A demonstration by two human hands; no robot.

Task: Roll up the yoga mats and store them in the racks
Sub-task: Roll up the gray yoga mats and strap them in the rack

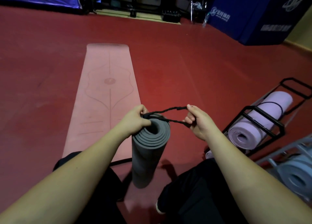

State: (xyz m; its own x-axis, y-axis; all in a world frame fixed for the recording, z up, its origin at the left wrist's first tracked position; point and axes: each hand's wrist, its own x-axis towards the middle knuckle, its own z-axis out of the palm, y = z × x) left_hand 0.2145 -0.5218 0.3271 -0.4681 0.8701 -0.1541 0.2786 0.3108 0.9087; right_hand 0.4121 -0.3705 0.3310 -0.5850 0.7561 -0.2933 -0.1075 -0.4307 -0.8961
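A rolled grey yoga mat [146, 154] stands upright on the floor between my knees. My left hand [135, 119] grips its top rim and pinches one end of a black strap loop [166, 110]. My right hand [197, 120] pinches the other end and holds the loop stretched open beside the mat's top. A pink yoga mat [108, 95] lies unrolled flat on the red floor ahead. At the right, a black wire rack [263, 120] holds a rolled lilac mat [258, 122].
A grey rack with a rolled blue-grey mat [297, 171] sits at the lower right. Blue padded blocks [260, 15] stand at the far right, and gym equipment lines the back wall. Red floor [185, 63] stretches around the pink mat.
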